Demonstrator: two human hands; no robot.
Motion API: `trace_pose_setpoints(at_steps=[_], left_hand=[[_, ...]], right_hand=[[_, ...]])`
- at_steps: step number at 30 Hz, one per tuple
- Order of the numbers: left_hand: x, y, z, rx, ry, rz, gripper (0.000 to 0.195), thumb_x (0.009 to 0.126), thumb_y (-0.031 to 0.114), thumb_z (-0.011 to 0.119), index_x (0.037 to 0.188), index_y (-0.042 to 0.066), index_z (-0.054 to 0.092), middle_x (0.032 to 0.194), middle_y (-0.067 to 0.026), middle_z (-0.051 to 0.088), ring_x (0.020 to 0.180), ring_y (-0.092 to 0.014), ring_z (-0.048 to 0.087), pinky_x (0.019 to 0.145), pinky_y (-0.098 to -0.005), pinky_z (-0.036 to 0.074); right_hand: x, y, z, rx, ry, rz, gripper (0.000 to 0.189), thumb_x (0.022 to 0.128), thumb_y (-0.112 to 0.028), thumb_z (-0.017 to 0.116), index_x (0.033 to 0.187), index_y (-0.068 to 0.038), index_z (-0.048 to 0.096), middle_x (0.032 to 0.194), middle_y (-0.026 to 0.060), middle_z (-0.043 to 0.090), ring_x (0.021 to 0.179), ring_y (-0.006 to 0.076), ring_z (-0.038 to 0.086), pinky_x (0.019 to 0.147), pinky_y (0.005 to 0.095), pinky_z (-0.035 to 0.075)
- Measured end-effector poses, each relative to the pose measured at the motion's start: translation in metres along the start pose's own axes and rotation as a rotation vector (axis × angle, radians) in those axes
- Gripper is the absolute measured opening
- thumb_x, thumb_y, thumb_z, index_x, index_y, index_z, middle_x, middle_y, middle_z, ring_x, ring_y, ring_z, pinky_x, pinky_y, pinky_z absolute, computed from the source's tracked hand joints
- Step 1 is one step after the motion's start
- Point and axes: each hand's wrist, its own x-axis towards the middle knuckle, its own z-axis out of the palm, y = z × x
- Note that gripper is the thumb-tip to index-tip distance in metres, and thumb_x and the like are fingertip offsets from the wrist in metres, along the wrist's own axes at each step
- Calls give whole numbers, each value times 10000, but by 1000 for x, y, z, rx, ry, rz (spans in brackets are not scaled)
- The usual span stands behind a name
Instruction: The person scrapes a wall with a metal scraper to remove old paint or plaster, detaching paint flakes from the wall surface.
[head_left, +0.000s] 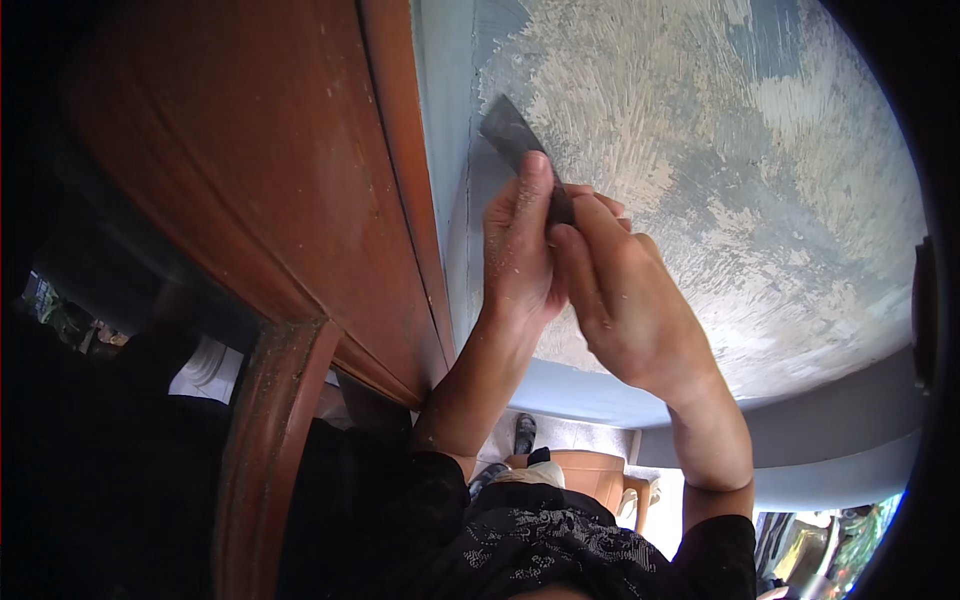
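Observation:
Both my hands grip a dark, flat scraper (516, 129), its wide blade pointing up and to the left. My left hand (521, 251) wraps the tool from the left, its thumb lying along the blade and flecked with pale dust. Lower down, my right hand (634, 292) pinches the handle end between thumb and fingers. Behind them is a wall (720, 180) with patchy grey-blue paint and whitish, streaked, scratched areas. The blade tip is over the wall close to its left border; whether it touches the surface is hard to tell.
A reddish-brown wooden panel (300, 150) with an upright edge runs along the left of the wall. Below it juts a wooden post (274, 450). An orange-brown chair (592, 469) is beneath me, near a sandalled foot (525, 433) on the tiled floor.

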Motion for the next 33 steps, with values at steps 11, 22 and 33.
trace_pose_setpoints(at_steps=[11,22,33], left_hand=[[7,-6,5,-146,-25,-3,382,890,332,386,729,27,548,656,-137,588,595,-181,591,543,-256,496],[13,-5,3,-196,-75,32,390,900,323,360,766,14,557,719,-149,603,630,-168,594,557,-246,492],[9,-11,-9,-121,-125,90,460,898,394,311,814,32,581,804,-159,595,745,-227,587,662,-320,491]], right_hand=[[9,11,-7,-125,52,-269,192,889,-105,330,951,42,438,619,104,480,334,106,414,316,244,330],[19,-7,-24,87,-199,132,201,893,-144,347,884,22,459,555,55,464,369,97,445,314,207,349],[15,20,-3,-13,44,-280,126,863,-86,392,852,31,438,594,125,472,474,181,497,451,316,374]])
